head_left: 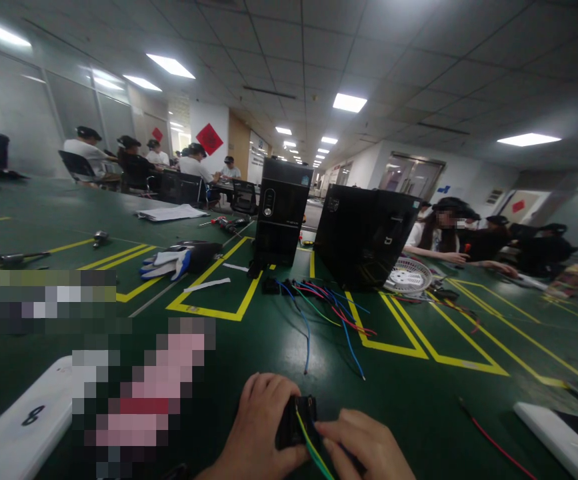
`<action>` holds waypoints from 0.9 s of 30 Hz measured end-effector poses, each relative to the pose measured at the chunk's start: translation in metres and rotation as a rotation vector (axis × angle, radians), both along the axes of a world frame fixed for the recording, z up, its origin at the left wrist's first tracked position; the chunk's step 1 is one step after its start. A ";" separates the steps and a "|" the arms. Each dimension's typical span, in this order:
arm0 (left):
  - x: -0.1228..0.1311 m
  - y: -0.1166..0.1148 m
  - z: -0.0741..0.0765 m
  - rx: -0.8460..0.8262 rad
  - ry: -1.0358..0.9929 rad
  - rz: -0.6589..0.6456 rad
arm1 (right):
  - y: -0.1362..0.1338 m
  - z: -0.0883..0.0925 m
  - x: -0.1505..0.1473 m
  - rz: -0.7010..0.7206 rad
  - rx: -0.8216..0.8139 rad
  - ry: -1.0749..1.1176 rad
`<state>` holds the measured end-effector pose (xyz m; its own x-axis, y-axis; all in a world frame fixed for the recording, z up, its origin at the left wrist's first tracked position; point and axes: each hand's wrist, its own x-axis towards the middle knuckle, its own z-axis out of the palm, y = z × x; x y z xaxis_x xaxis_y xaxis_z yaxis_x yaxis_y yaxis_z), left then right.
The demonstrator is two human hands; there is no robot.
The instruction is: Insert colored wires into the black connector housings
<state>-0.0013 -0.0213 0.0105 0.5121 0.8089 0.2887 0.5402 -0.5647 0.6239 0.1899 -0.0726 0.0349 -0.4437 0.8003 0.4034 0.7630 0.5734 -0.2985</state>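
Note:
Near the bottom centre, my left hand (263, 427) is wrapped around a small black block (293, 421) that looks like a terminal block, fingers over its far side and thumb at the near edge. A yellow-green wire (307, 439) runs from the block down toward me. My right hand (361, 443) is closed in a pinch at the block's right side; what its fingertips hold is too small to make out. Beyond my hands lie loose blue, red and green wires (326, 300), with another black block (271, 286) at their left end.
Two black computer cases (281, 213) stand on the green table (249, 347). Work gloves (169, 261), paper strips (207, 285) and a white basket (409, 277) lie around them. A red wire (499, 437) is at right. Several people sit at tables farther off.

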 end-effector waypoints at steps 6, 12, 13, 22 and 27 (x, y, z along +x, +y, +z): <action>0.000 0.000 0.001 -0.001 -0.001 0.005 | 0.001 0.011 0.002 -0.002 -0.158 -0.143; 0.000 -0.001 0.000 0.010 -0.017 0.019 | -0.001 0.010 0.009 -0.150 -0.119 -0.064; 0.000 0.000 -0.001 0.015 -0.022 0.017 | -0.001 0.009 0.009 -0.176 -0.095 -0.040; 0.000 -0.001 -0.005 0.020 -0.059 0.015 | -0.001 0.002 -0.002 -0.074 0.012 -0.015; 0.000 -0.001 -0.004 -0.027 -0.053 0.046 | 0.000 0.008 0.003 -0.006 -0.153 -0.155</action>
